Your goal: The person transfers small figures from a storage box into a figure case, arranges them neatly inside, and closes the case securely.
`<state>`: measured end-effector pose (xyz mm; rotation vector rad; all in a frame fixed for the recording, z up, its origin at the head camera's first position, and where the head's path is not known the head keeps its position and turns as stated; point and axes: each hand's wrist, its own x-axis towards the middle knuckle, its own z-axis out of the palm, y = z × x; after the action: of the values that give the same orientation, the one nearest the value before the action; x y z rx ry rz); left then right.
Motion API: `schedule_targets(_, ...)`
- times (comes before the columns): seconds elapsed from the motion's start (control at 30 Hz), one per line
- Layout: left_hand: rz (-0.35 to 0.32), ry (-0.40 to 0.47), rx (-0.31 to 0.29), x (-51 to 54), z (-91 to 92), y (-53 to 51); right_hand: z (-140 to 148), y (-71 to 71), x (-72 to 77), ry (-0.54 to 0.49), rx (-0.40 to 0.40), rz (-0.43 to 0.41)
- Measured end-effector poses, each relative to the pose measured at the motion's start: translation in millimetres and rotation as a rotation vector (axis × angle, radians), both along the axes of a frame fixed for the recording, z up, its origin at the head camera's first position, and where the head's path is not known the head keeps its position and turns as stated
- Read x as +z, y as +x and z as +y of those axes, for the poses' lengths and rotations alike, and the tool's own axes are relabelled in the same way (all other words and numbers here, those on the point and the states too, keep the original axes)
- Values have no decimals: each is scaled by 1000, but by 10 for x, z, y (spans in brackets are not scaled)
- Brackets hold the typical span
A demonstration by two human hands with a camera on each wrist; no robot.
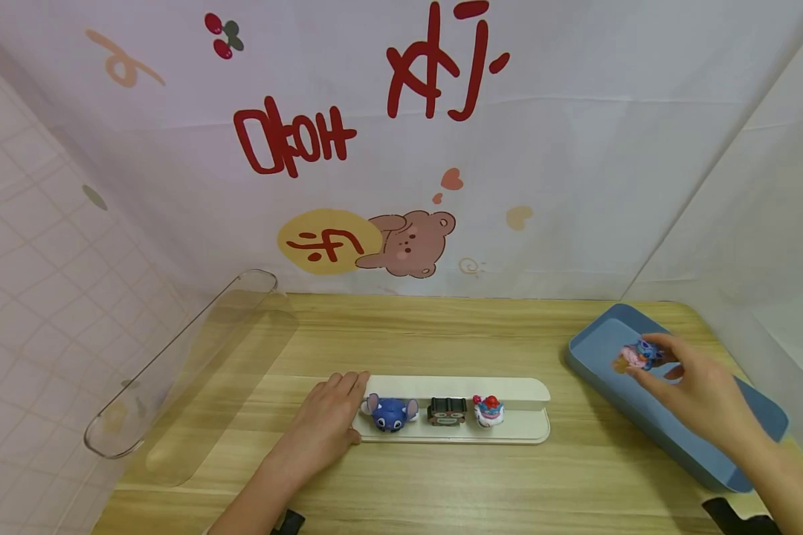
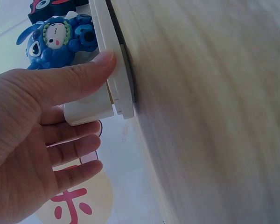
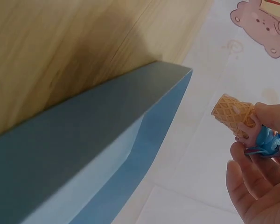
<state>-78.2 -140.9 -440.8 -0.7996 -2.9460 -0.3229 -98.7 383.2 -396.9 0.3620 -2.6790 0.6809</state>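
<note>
My right hand (image 1: 705,394) pinches a small ice-cream-cone figurine (image 1: 638,355) above the blue tray (image 1: 682,427). In the right wrist view its waffle cone (image 3: 233,111) points away from the fingers, with pink and blue parts near the thumb. My left hand (image 1: 328,423) grips the left end of a cream stepped display stand (image 1: 518,429), thumb (image 2: 91,77) on its front edge and fingers behind. On the stand sit a blue big-eared figurine (image 1: 389,413), a dark green boxy figurine (image 1: 447,412) and a white figurine with a red top (image 1: 489,411).
A long clear plastic cover (image 1: 194,371) leans at the left side of the wooden table (image 1: 442,483). White printed cloth (image 1: 542,148) hangs behind and along both sides. Two black objects (image 1: 739,514) poke in at the bottom edge.
</note>
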Motion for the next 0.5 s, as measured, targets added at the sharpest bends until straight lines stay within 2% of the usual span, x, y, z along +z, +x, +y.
schedule_targets(0.33,-15,-7,6,3,1,-18,-164,62,-100,1,71,55)
schedule_targets(0.5,-17,-8,5,8,5,-17,-285,77,-127,14,129,127)
